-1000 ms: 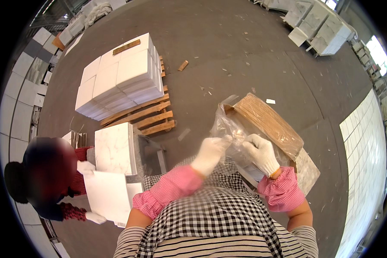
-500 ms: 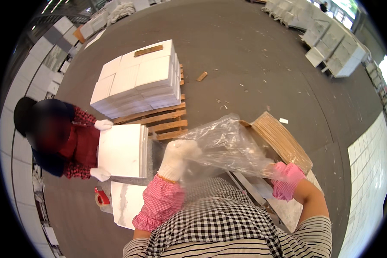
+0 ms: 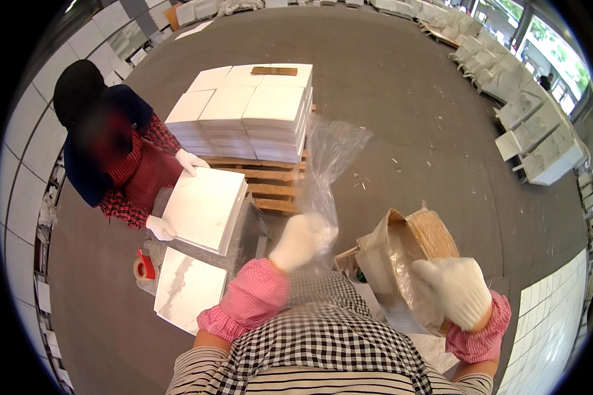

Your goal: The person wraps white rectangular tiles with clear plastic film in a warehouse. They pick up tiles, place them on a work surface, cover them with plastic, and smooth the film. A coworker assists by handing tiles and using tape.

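My left hand (image 3: 304, 241), in a white knit glove with a pink checked sleeve, grips a clear plastic bag (image 3: 333, 155) that flares up and away from it. Over the edge of a tan carton (image 3: 379, 250) with clear plastic inside is my right hand (image 3: 451, 291), gloved too; its fingers are blurred and partly hidden. At the left a co-worker's two gloved hands (image 3: 190, 161) hold the sides of a stack of white tiles (image 3: 204, 207). Nearer me lies a white marbled tile (image 3: 190, 289), beside a red tape dispenser (image 3: 145, 264).
Beyond the co-worker's stack, a wooden pallet (image 3: 270, 187) bears several piles of white tiles (image 3: 221, 108), with a wood strip (image 3: 274, 70) on top. Corrugated cardboard (image 3: 435, 234) stands behind the carton. Marbled slabs (image 3: 547, 148) stand at far right, with a white gridded panel (image 3: 550, 322) nearer.
The plastic bag, stretched between both my hands before, now trails from my left hand alone. My right hand has come off it and turned over the carton. The view has shifted.
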Motion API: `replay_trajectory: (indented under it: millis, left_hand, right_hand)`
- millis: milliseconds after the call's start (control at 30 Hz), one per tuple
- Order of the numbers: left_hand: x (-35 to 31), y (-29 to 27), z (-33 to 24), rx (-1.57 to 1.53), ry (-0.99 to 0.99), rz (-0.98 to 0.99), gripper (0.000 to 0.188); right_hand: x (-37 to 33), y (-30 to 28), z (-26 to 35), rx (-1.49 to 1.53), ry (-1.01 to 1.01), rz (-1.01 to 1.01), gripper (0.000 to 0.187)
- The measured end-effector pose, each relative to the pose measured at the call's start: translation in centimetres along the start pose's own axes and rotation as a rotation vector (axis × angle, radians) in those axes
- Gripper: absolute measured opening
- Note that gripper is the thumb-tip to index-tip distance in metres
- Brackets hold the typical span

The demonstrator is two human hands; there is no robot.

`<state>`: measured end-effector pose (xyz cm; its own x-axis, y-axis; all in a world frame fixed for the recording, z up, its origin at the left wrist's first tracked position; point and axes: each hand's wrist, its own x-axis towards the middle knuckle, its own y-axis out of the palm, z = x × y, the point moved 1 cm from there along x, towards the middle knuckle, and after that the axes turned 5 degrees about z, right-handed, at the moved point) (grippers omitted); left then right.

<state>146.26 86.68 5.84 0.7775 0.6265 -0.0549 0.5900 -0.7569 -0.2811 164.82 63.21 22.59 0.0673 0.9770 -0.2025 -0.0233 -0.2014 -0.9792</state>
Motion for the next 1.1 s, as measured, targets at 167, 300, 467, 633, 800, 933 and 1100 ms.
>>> replay_trajectory:
  millis: [167, 300, 467, 633, 800, 933, 1100]
  left_hand:
    - [-0.1, 0.1, -0.6, 0.172, 0.013, -0.098, 0.026]
    - [0.0, -0.3, -0.1, 0.234, 0.099, -0.156, 0.032]
    - [-1.3, -2.1, 1.1, 0.273, 0.125, -0.215, 0.032]
    - [-2.4, -5.7, 3.2, 0.135, -0.109, -0.252, 0.028]
    - [-1.7, -9.3, 8.2, -0.726, -0.398, -0.412, 0.031]
    - [-0.8, -12.3, 11.3, -0.736, -0.47, -0.479, 0.033]
    - [0.6, -18.6, 14.8, -0.579, -0.523, -0.57, 0.03]
  right_hand:
    - [4.0, -4.3, 5.5, 0.282, -0.23, -0.345, 0.044]
    - [10.5, -2.6, 3.7, 0.14, -0.154, -0.612, 0.06]
    - [17.8, 0.9, 0.3, -0.219, -0.158, -0.824, 0.056]
    - [20.3, 2.8, 0.5, -0.123, -0.385, -0.751, 0.018]
    - [21.8, 4.8, 2.2, -0.143, -0.467, -0.564, 0.016]
    - [24.4, 6.5, 4.4, -0.099, -0.559, -0.424, 0.028]
    - [30.2, 9.2, 7.9, -0.082, -0.585, -0.35, 0.013]
